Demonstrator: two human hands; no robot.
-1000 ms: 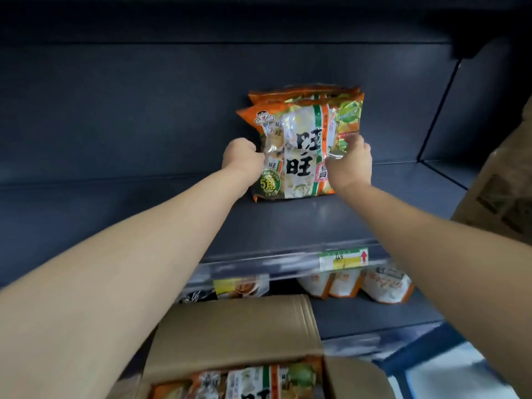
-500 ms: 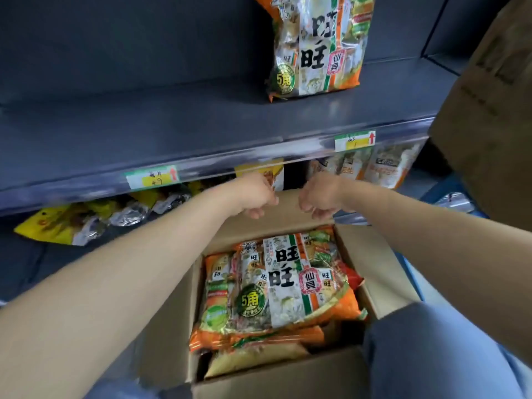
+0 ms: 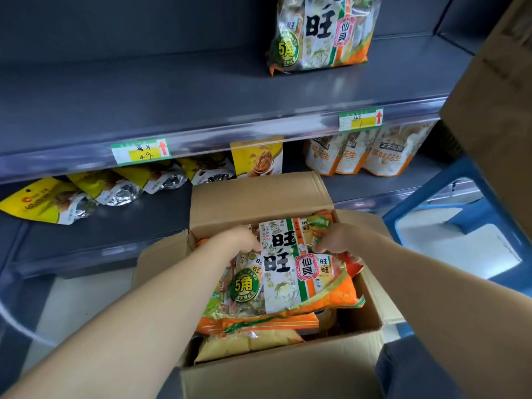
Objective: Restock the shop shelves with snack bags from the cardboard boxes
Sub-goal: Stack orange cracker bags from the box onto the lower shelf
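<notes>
Box (image 3: 288, 370) now holds left grip (image 3: 242, 241) and right grip (image 3: 336, 240), both clutching top snack bag (image 3: 288, 273).

Single head view, looking forward-down, close over open box (image 3: 282, 372), shelves (image 3: 201, 90) just beyond.

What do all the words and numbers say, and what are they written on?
"旺旺", "仙貝", "5角": top orange snack bag in the brown cardboard box.
"旺", "仙貝", "5角": standing orange snack bag on the grey upper shelf.
"4 9": left white-and-yellow price tag; handwriting above it unclear.
"多味花生": white-and-orange pouches.
Too blurred: right price tag, yellow foil bags.
</notes>
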